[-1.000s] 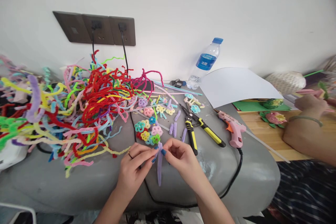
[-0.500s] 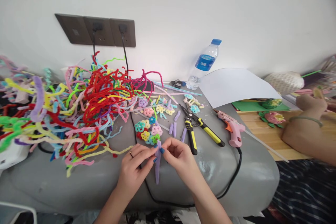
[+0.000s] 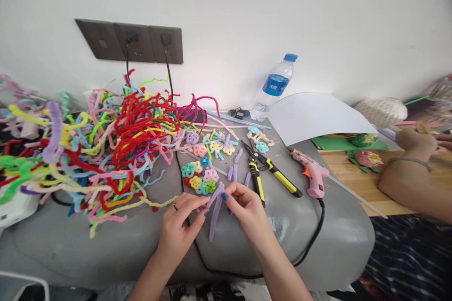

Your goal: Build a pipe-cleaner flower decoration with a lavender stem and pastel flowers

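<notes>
Between my hands is a purple pipe cleaner, folded at its top, with one leg hanging down. My left hand pinches the shorter leg between thumb and forefinger. At the folded end, my right hand is closed on it with thumb and fingers. Just beyond my fingertips lies a cluster of small looped pipe-cleaner flowers in several colours. Short folded purple pieces rest on the grey surface near my right hand.
A big tangle of coloured pipe cleaners fills the left. Yellow-black pliers, a pink glue gun with a black cord, and a water bottle are to the right. Another person's arm is over the wooden table.
The purple pipe cleaner's two legs have spread apart into a narrow upside-down V. My right hand has shifted slightly right and up; the other person's hand moved a little.
</notes>
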### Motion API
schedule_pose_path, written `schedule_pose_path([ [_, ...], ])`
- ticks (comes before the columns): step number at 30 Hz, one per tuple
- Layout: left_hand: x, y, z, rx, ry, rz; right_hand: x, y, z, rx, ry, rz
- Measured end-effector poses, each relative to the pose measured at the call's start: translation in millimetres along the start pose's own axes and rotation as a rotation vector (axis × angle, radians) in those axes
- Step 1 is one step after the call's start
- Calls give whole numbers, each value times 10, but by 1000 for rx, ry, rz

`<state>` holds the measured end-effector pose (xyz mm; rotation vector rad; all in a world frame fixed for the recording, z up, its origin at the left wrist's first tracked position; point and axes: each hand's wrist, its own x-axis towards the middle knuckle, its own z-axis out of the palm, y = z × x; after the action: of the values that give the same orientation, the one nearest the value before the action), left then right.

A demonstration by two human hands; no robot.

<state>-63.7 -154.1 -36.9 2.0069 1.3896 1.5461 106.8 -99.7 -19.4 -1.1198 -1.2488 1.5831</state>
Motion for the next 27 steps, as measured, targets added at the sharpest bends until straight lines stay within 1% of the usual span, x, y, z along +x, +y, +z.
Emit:
schedule_pose_path([
  [7, -49, -21, 37, 88, -58, 7, 33, 109, 3, 88, 108, -24],
  [12, -92, -33, 78, 138, -85, -88, 43, 130, 31, 202, 207, -38],
  [15, -92, -30, 87, 145, -101, -111, 35, 98, 21, 284, 248, -48],
  [17, -79, -24, 85, 159, -111, -108, 25, 72, 8, 321, 261, -66],
  [20, -49, -13, 81, 181, -108, -42, 12, 46, -3, 340, 279, -94],
  [23, -25, -5, 78, 166, -58, 19, -20, 18, -17, 295, 265, -103],
  [25, -19, -4, 76, 156, -8, 17, -67, -22, -56, 180, 219, -99],
  [27, -18, -4, 73, 159, 34, 6, -133, -86, -153, 23, 160, -89],
])
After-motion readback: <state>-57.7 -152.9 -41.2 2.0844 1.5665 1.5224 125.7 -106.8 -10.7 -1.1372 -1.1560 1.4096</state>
